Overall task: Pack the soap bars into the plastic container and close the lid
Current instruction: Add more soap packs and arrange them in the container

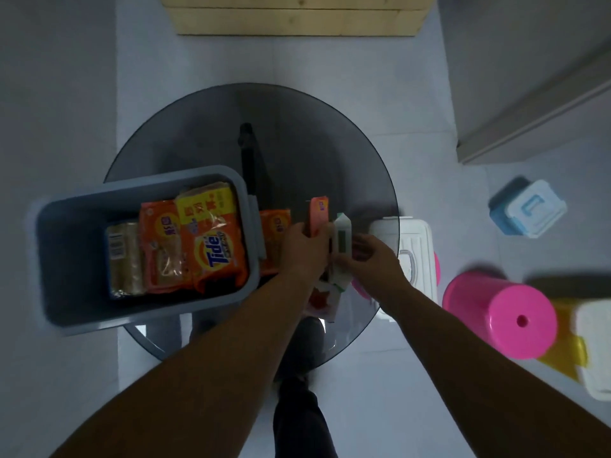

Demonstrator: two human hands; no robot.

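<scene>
A grey-blue plastic container (pixel 62 259) sits on the left part of a round dark glass table (pixel 297 133). Inside it lie several wrapped soap bars, among them an orange Tide bar (pixel 216 252) and a clear-wrapped tan bar (pixel 124 256). Another orange soap bar (pixel 274 236) lies on the table just right of the container. My left hand (pixel 302 249) grips a pink-orange soap bar (pixel 319 214) held on edge. Beside it, my right hand (pixel 373 256) holds a white and green soap bar (pixel 342 236). More packets lie under my hands, partly hidden.
A white lid with a handle (pixel 415 249) rests at the table's right edge over something pink. On the floor to the right stand a pink stool (pixel 496 312), a blue and white lidded box (pixel 527 208) and a yellow and white box (pixel 591 345). A wooden board (pixel 297 14) lies beyond the table.
</scene>
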